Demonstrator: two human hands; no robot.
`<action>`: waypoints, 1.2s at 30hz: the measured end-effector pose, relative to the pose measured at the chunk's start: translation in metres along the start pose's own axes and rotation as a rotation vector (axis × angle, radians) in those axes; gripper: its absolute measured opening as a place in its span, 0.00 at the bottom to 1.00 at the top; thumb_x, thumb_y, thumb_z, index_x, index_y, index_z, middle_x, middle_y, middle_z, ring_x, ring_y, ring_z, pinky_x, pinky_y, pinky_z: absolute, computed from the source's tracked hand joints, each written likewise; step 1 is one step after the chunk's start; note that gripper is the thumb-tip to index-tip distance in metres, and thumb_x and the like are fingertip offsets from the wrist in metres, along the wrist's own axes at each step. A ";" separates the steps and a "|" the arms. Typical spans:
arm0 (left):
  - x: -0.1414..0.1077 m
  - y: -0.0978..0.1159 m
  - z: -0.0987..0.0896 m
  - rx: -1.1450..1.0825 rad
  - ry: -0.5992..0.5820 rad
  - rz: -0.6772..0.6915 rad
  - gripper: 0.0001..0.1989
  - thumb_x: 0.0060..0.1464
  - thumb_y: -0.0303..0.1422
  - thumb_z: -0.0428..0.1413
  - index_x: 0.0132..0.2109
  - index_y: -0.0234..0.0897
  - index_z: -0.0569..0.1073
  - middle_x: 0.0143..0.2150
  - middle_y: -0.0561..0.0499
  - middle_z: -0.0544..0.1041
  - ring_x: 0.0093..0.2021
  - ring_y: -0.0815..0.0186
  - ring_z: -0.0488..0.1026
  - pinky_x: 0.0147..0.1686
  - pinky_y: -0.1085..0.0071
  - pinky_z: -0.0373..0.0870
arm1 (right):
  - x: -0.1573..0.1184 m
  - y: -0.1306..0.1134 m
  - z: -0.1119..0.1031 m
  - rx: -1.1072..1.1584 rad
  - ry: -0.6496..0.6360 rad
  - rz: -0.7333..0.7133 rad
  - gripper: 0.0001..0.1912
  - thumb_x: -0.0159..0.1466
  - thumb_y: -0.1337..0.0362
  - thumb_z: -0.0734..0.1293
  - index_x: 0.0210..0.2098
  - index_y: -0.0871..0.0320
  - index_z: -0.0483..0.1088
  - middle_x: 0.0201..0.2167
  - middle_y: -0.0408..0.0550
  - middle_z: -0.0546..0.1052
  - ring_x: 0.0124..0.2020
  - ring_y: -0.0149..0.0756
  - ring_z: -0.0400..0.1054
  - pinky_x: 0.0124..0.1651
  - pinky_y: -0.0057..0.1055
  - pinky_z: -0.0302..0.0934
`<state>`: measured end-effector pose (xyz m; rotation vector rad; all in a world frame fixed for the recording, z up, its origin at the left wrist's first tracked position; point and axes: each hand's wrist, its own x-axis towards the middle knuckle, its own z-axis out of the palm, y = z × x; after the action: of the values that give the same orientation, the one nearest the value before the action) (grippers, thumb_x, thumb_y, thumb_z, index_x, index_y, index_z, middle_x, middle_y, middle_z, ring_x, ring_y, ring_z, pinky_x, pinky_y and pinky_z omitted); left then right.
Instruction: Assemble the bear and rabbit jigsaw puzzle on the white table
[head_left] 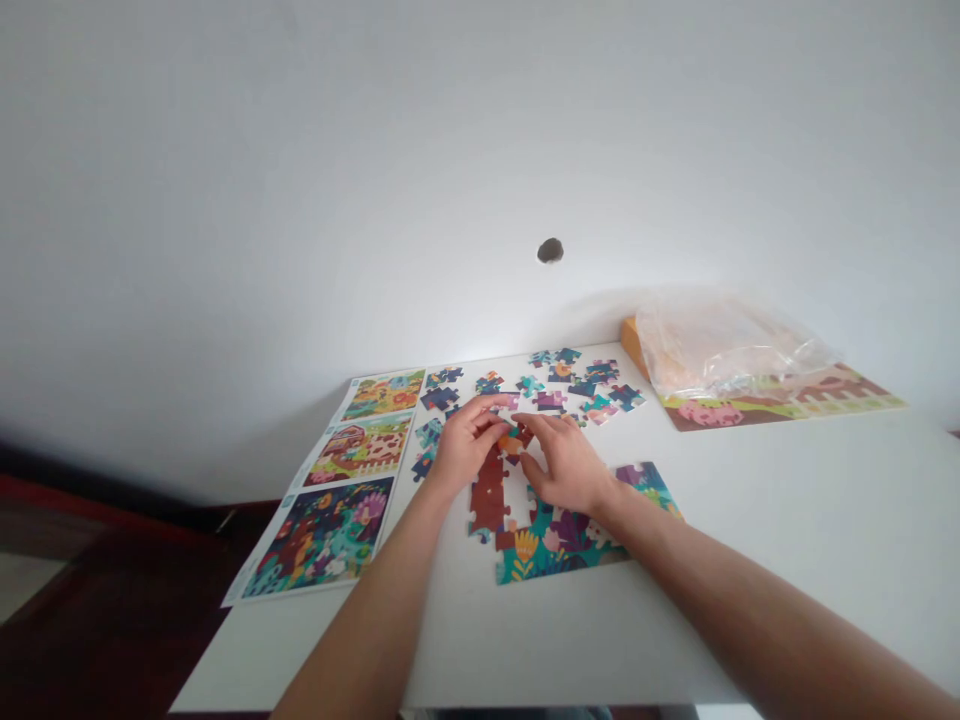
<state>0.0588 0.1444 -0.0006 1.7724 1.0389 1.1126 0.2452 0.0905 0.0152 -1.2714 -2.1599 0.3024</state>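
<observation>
Looking down, we see both our hands at a small orange puzzle piece (513,443). It sits at the top end of a tall brown strip (489,495) of puzzle on the white table (795,560). Our left hand (469,440) is bent, with its thumb by the left edge of the piece. Our right hand (562,460) curls in from the other side, with its finger and thumb spread apart. We cannot tell if either hand grips the piece or just presses on it.

Near our right wrist lies the joined part (555,550), with a yellow flower on it. Loose pieces (551,400) lie flat behind our hands, and a few are left of them.

At the back right, a see-through bag (735,350) lies crumpled against an orange box (634,350). We cannot tell what is in the bag or the box. A farm picture (832,395) with a pink pig is partly under the bag. On our left is a sheet (322,480) with three bright pictures.
</observation>
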 end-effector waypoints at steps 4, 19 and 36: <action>0.003 0.003 0.000 0.020 -0.040 0.056 0.16 0.57 0.35 0.57 0.52 0.39 0.73 0.54 0.44 0.76 0.40 0.65 0.78 0.44 0.66 0.78 | -0.001 0.002 0.004 0.117 0.037 -0.039 0.23 0.63 0.68 0.59 0.57 0.57 0.65 0.42 0.50 0.77 0.41 0.39 0.70 0.47 0.35 0.59; -0.001 -0.005 -0.045 0.798 -0.363 0.208 0.16 0.51 0.30 0.63 0.48 0.48 0.79 0.60 0.53 0.74 0.63 0.54 0.61 0.65 0.54 0.56 | -0.002 0.006 0.006 0.059 -0.014 0.110 0.11 0.65 0.63 0.62 0.37 0.55 0.76 0.31 0.45 0.79 0.35 0.36 0.71 0.43 0.30 0.61; 0.001 -0.012 -0.046 0.755 -0.376 0.261 0.14 0.51 0.28 0.63 0.45 0.45 0.80 0.56 0.51 0.75 0.59 0.55 0.65 0.64 0.53 0.54 | -0.001 0.009 0.007 -0.065 -0.139 0.085 0.19 0.64 0.51 0.66 0.47 0.56 0.77 0.29 0.48 0.76 0.34 0.40 0.69 0.41 0.34 0.59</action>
<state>0.0136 0.1578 0.0032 2.6484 1.0834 0.4943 0.2478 0.0945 0.0052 -1.4188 -2.2520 0.3678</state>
